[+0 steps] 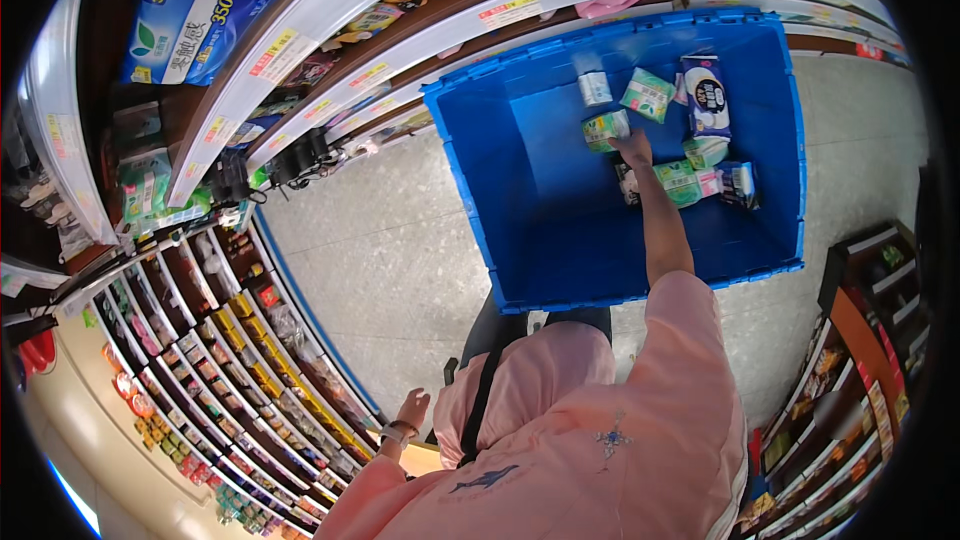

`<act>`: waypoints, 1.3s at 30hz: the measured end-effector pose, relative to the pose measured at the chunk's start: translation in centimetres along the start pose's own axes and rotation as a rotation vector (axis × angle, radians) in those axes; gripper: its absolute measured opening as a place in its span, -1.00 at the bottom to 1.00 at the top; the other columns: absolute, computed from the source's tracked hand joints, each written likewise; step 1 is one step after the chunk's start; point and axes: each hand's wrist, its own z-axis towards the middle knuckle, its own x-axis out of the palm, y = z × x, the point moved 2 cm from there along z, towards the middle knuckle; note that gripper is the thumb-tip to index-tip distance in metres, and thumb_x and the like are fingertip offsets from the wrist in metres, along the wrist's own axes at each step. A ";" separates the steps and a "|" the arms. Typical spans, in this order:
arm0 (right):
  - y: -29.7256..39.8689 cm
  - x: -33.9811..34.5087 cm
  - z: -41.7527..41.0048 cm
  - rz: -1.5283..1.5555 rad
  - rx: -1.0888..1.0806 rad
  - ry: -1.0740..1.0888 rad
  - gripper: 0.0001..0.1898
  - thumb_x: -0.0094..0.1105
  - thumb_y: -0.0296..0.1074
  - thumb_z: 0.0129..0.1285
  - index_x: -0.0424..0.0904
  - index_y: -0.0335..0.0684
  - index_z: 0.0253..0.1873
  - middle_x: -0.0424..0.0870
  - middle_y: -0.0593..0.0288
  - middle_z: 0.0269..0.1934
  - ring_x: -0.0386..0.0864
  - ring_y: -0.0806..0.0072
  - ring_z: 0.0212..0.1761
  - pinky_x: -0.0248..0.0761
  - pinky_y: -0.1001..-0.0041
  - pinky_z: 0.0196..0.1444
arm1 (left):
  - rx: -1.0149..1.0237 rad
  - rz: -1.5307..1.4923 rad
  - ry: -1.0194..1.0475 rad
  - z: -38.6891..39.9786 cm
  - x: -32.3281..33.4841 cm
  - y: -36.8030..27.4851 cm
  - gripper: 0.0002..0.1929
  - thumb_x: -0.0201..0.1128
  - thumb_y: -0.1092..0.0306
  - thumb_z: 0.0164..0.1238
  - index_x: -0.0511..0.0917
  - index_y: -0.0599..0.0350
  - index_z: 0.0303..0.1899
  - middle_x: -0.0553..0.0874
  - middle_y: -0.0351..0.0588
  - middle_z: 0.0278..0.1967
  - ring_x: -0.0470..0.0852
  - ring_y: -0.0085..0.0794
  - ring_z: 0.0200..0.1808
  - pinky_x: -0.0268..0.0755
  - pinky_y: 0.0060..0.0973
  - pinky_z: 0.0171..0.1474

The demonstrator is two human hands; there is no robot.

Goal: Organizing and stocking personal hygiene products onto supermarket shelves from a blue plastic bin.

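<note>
Inside a blue plastic crate [555, 259], my right hand [632, 150] grips the edge of a green-and-white sanitary pad pack [604, 130]. Just beyond that pack are a small white pack [595, 88] and a green square pack [649, 95]. A long dark-purple and white pack [706, 99] lies along the crate's right side. Nearer to me, another green pack [678, 182] sits beside my forearm, with a dark-blue pack [739, 184] to its right. My left hand [413, 406] hangs low by my left side, empty, its fingers loosely bent and apart.
Shelves with white price rails [517, 11] run along the far side, close behind the crate. Large blue pad packs [199, 22] fill a shelf at upper left. Stocked racks [247, 360] stand to the left, more shelving [817, 390] to the right. Grey floor [367, 240] surrounds the crate.
</note>
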 end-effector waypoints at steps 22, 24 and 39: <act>24.1 -4.2 -39.4 0.843 -0.698 -0.264 -0.76 0.21 -0.54 0.08 0.43 -0.31 -0.13 0.58 0.15 -0.38 0.56 0.50 -0.41 0.46 0.52 -0.29 | 1.030 -0.611 0.803 6.3 -17.6 -45.5 -0.29 -0.01 -0.06 0.34 -0.12 0.03 0.35 0.34 0.01 0.18 0.41 -0.30 0.14 0.29 -0.35 0.15; 26.4 -3.9 -40.4 1.114 -0.490 -0.045 -0.79 0.16 -0.51 0.15 0.43 -0.34 -0.11 0.60 0.17 -0.37 0.55 0.57 -0.42 0.48 0.54 -0.28 | 1.570 -0.452 0.487 5.3 -19.7 -46.2 -0.29 0.19 0.15 0.26 -0.02 0.05 0.33 0.38 -0.06 0.11 0.39 -0.40 0.12 0.30 -0.43 0.11; 32.9 1.6 -43.5 1.134 -0.497 0.289 -0.19 0.15 -0.20 0.23 -0.26 -0.17 0.38 0.26 0.02 0.14 0.36 0.29 0.13 0.39 0.25 0.05 | 1.384 -0.915 0.368 3.9 -24.6 -41.9 -0.49 0.28 0.33 0.17 0.24 0.23 0.09 0.50 -0.05 -0.08 0.50 -0.48 -0.05 0.44 -0.56 -0.06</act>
